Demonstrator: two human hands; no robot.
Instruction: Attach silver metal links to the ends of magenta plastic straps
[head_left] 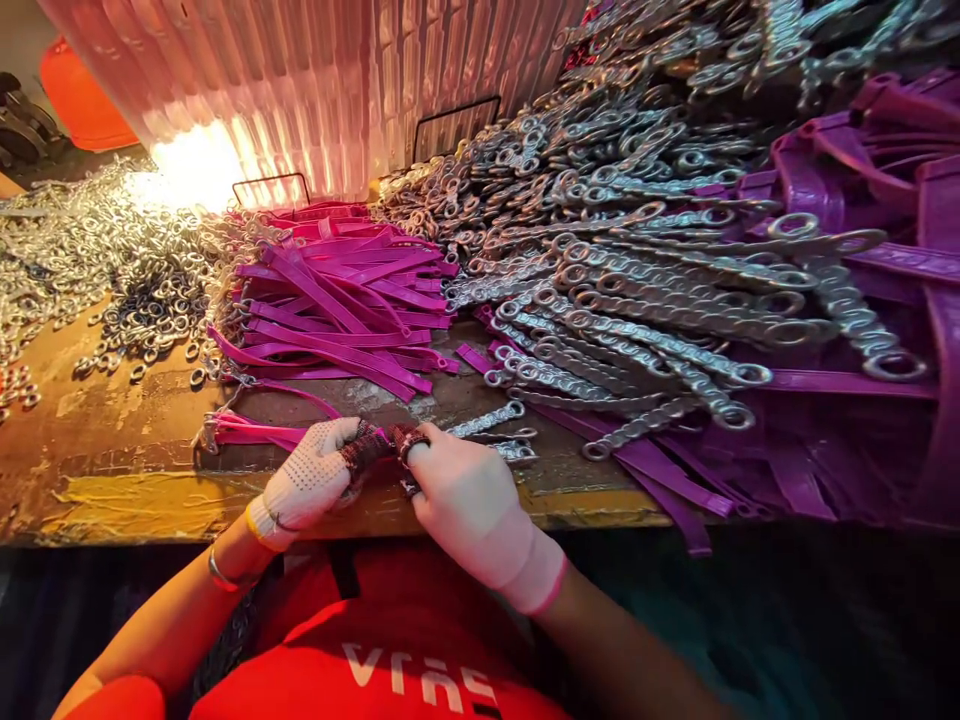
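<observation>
My left hand (pixel 315 475), in a pale dotted glove with dark fingertips, is closed on a magenta strap (pixel 259 430). From this hand the strap runs left over the table to a metal end. My right hand (pixel 469 490), in a white glove with a pink cuff, is closed at the strap's other end, its dark fingertips close to the left ones. What exactly lies between the right fingers is mostly hidden. Just beyond the right hand lie a few short silver chain pieces (pixel 491 420). A pile of magenta straps (pixel 337 300) sits past both hands.
Small metal rings (pixel 154 320) heap at the left beside a bright lamp (pixel 199 165). Silver linked chain strips (pixel 630 280) pile up at the right, over purple straps (pixel 810 430) that overhang the table edge. A ribbed translucent panel (pixel 315 90) stands behind the worn wooden table (pixel 150 420).
</observation>
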